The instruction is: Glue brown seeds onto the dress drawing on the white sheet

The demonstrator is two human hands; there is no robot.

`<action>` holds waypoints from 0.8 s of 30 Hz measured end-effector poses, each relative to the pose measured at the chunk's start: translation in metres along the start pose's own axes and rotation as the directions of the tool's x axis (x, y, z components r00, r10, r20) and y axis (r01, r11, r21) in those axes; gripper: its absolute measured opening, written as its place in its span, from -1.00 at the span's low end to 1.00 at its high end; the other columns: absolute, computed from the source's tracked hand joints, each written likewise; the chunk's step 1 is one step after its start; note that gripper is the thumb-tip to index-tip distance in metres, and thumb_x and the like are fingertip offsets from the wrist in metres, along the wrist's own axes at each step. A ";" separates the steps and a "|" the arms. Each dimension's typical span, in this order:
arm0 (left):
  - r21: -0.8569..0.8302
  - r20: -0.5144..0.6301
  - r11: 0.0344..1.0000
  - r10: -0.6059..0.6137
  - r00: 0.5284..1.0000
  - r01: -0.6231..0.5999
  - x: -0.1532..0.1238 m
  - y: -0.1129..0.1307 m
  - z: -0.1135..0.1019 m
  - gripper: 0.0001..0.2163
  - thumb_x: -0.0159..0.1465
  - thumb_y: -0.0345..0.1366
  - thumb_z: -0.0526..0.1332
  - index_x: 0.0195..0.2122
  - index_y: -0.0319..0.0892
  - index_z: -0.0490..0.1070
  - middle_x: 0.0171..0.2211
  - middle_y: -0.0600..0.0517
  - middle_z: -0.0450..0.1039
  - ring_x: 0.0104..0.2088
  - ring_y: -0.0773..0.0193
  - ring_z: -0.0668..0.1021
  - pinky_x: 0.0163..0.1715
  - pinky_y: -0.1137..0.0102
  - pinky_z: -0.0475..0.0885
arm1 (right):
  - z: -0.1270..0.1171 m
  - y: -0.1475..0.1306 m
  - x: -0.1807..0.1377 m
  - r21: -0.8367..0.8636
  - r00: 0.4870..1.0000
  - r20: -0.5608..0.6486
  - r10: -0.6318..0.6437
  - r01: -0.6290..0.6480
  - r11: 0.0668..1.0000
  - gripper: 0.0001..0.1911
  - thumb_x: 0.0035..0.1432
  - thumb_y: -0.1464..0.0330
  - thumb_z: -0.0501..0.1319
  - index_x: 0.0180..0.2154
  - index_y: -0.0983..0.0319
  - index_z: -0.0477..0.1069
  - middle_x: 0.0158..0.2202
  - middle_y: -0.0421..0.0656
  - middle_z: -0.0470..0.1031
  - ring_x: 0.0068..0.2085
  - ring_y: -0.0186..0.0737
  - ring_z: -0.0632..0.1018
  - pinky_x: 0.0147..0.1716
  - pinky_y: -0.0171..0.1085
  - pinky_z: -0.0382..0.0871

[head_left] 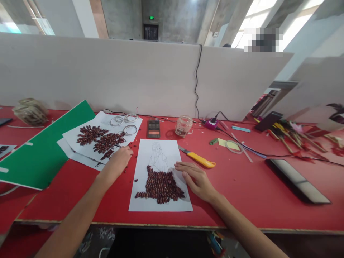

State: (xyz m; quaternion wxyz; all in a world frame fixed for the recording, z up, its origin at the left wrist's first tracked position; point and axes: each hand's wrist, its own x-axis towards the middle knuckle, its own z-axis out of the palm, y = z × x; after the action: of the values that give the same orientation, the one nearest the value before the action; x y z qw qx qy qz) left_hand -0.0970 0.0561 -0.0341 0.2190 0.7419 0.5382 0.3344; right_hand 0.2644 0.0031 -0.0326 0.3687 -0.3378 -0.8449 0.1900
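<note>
A white sheet (139, 157) with a pencil-line figure lies in front of me, its lower half covered in rows of dark red beans (161, 184). My right hand (197, 179) rests on the sheet's right edge, fingers stretched out and holding nothing. To the left, my left hand (119, 161) has its fingers closed over the edge of other sheets (80, 123). A thin dark tip sticks out of those fingers towards the pile of beans (107, 141); the rest of it is hidden. Several loose beans lie between the two groups of paper.
A yellow utility knife (201, 159) lies right of the sheet, blade towards it. Behind stand a glass jar (184, 125) and a phone (153, 128). Tape rings (130, 130) sit on the left papers beside a green board (53, 154). A dark slab (298, 181) lies right.
</note>
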 end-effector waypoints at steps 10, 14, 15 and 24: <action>-0.470 0.049 0.879 -0.064 0.997 0.080 0.017 0.065 0.035 -0.84 0.12 -0.41 0.39 -0.26 -0.13 0.54 -0.33 -0.02 0.58 -0.33 0.17 0.58 -0.22 0.31 0.44 | 0.002 0.000 0.007 0.034 0.965 -0.242 0.105 -0.100 0.994 -0.72 0.49 0.31 0.06 0.01 0.14 0.53 -0.08 -0.06 0.64 -0.03 -0.07 0.64 0.01 -0.07 0.54; -0.816 0.333 0.458 -0.125 0.934 0.352 0.022 0.098 0.079 -0.66 0.02 -0.26 0.55 -0.23 -0.21 0.53 -0.37 -0.03 0.59 -0.38 0.24 0.60 -0.23 0.31 0.50 | 0.009 -0.003 0.011 0.028 0.978 -0.202 0.057 -0.053 0.998 -0.72 0.43 0.32 0.18 0.12 0.14 0.46 -0.10 -0.07 0.63 -0.11 -0.13 0.65 -0.07 -0.15 0.57; -0.831 0.393 0.375 -0.130 0.910 0.412 0.022 0.102 0.086 -0.61 -0.01 -0.23 0.58 -0.21 -0.22 0.52 -0.38 -0.02 0.59 -0.38 0.26 0.60 -0.22 0.31 0.51 | 0.011 -0.004 0.012 0.035 0.979 -0.197 0.051 -0.044 0.998 -0.73 0.42 0.33 0.19 0.10 0.14 0.48 -0.12 -0.08 0.63 -0.13 -0.14 0.65 -0.09 -0.17 0.57; -0.836 0.472 0.232 -0.157 0.868 0.497 0.012 0.099 0.103 -0.53 -0.02 -0.21 0.61 -0.16 -0.23 0.50 -0.29 -0.07 0.63 -0.32 0.28 0.63 -0.19 0.35 0.49 | 0.018 -0.002 0.016 0.065 0.972 -0.217 0.091 -0.079 0.995 -0.84 0.39 0.32 0.23 -0.06 0.12 0.57 -0.19 -0.12 0.65 -0.19 -0.14 0.65 -0.18 -0.18 0.59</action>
State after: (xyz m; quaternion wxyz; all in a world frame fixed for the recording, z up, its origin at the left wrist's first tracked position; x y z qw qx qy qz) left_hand 0.0451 0.0394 -0.0332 0.7502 0.3795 0.3458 0.4166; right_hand 0.2422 0.0121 -0.0349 0.4605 -0.3823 -0.7781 0.1908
